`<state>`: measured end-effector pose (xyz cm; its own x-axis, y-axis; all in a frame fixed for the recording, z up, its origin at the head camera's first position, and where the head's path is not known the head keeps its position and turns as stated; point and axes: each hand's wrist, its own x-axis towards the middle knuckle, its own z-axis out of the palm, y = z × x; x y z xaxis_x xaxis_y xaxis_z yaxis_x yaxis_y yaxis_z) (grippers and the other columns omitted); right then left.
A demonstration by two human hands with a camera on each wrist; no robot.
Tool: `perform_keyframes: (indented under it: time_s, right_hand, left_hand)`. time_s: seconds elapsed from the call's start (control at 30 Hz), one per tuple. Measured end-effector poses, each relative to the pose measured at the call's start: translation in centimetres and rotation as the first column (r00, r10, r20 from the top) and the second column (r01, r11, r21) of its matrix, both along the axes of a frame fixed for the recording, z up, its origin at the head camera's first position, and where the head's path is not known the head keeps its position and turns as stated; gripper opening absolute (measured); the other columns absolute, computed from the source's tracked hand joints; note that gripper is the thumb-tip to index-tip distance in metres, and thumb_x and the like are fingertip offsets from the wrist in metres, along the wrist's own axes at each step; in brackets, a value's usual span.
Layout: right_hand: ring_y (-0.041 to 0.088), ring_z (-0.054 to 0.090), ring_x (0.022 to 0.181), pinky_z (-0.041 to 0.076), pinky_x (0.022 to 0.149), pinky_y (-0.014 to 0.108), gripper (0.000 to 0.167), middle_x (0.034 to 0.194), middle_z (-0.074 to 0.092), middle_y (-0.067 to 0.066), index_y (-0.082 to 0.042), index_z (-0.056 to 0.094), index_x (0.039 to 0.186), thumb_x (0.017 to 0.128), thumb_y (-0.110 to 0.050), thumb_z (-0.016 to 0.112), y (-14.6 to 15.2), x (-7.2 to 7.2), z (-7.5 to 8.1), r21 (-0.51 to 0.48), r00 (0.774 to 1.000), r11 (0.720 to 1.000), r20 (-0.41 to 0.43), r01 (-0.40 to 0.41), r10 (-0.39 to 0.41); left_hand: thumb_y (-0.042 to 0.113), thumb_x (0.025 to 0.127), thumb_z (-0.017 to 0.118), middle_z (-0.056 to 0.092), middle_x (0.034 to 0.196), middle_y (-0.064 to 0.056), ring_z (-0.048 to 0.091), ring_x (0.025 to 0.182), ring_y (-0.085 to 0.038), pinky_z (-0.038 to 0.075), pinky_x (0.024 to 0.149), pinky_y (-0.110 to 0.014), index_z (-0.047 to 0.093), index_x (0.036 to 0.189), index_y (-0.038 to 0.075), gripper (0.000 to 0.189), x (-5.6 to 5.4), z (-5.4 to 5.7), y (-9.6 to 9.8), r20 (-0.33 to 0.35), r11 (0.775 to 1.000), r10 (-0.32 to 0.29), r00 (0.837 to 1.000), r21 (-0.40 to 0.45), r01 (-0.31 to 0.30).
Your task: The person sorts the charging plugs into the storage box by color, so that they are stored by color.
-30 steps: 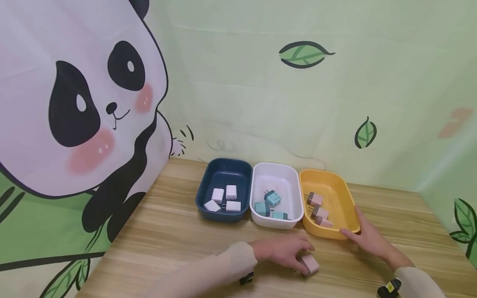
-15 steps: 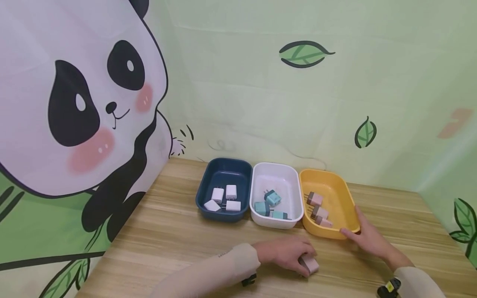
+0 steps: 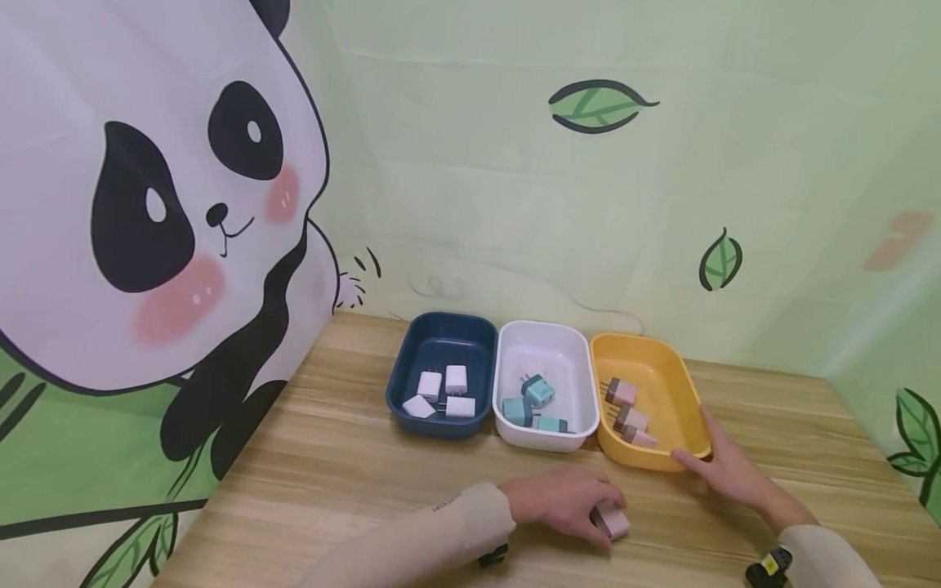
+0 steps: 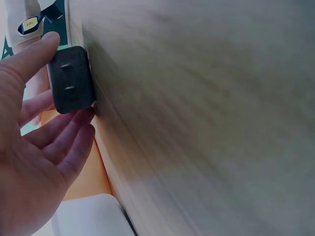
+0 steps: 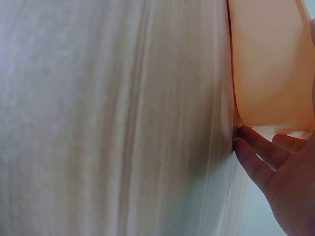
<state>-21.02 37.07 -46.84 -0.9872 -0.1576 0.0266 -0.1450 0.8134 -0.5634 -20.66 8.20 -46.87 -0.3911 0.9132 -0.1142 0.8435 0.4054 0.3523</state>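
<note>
On the table in front of the trays, my left hand [image 3: 569,502] pinches a pink charger plug [image 3: 615,523] between thumb and fingers. The left wrist view shows the dark prong face of this charger plug [image 4: 73,81], its two metal pins pointing at the camera. My right hand [image 3: 735,474] grips the front right corner of the yellow tray [image 3: 680,396], thumb at the rim and fingers along the outer wall. Seen from the right wrist, the fingertips [image 5: 248,135] touch the tray's lower corner near the tabletop. Several pink charger plugs [image 3: 631,419] lie inside the yellow tray.
Left of the yellow tray stand a white tray [image 3: 547,339] with teal charger plugs [image 3: 539,392] and a dark blue tray [image 3: 450,327] with several white charger plugs [image 3: 461,406]. All three trays line up side by side near the printed backdrop [image 3: 470,163] on the wooden table [image 3: 331,474].
My left hand has shifted slightly right, its fingers drawing in around the pink charger plug, which has turned a little. My right hand and the trays stay put.
</note>
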Motion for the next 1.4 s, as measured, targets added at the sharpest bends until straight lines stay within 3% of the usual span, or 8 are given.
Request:
perform_keyframes:
  time_s: [0.27,0.63,0.87,1.17,1.4]
  right_hand:
    - [0.052,0.029,0.127,0.025,0.099,0.065,0.099,0.147,0.013,0.036,0.001,-0.008,0.149,0.091,-0.041,0.061,0.1,-0.1,-0.2,-0.036,1.0,0.999,0.012,-0.011,0.011]
    - [0.053,0.028,0.127,0.024,0.098,0.067,0.101,0.147,0.011,0.037,0.002,-0.009,0.148,0.091,-0.041,0.061,0.1,-0.2,0.0,-0.03,1.0,1.0,0.027,0.001,0.0]
    - [0.052,0.031,0.126,0.025,0.098,0.066,0.1,0.147,0.013,0.037,0.001,-0.009,0.148,0.09,-0.041,0.062,0.2,-0.2,-0.2,-0.038,1.0,0.999,0.021,-0.006,0.006]
    - [0.052,0.032,0.125,0.025,0.099,0.065,0.102,0.146,0.013,0.037,0.002,-0.009,0.148,0.09,-0.041,0.063,0.4,-0.3,-0.3,-0.028,1.0,1.0,0.013,-0.006,0.007]
    - [0.049,0.035,0.124,0.026,0.099,0.065,0.102,0.146,0.016,0.036,0.0,-0.007,0.149,0.089,-0.041,0.064,0.3,-0.3,-0.4,-0.044,1.0,0.999,0.003,-0.013,0.013]
  left_hand:
    - [0.037,0.084,0.071,0.057,0.112,0.013,0.048,0.09,0.004,0.037,0.077,-0.009,0.057,0.126,0.021,0.047,-0.4,-0.2,-0.1,0.032,1.0,-0.004,0.999,-0.009,0.004]
    - [0.031,0.084,0.071,0.059,0.111,0.012,0.049,0.088,0.003,0.039,0.08,-0.01,0.058,0.126,0.018,0.046,-0.6,0.1,-0.3,0.062,0.999,0.04,0.997,-0.027,-0.038]
    - [0.031,0.084,0.071,0.059,0.113,0.011,0.049,0.09,0.002,0.038,0.082,-0.011,0.058,0.127,0.018,0.047,-0.7,0.3,-0.8,0.052,0.999,0.031,0.998,-0.016,-0.03]
    - [0.032,0.085,0.069,0.057,0.112,0.013,0.049,0.088,0.003,0.039,0.077,-0.01,0.054,0.131,0.02,0.05,-1.3,1.6,-1.0,0.069,0.999,0.054,0.996,0.004,-0.054]
    - [0.028,0.083,0.07,0.058,0.109,0.012,0.05,0.086,0.002,0.04,0.075,-0.009,0.055,0.132,0.018,0.052,-1.9,2.7,-1.2,0.129,0.995,0.066,0.989,0.066,-0.075]
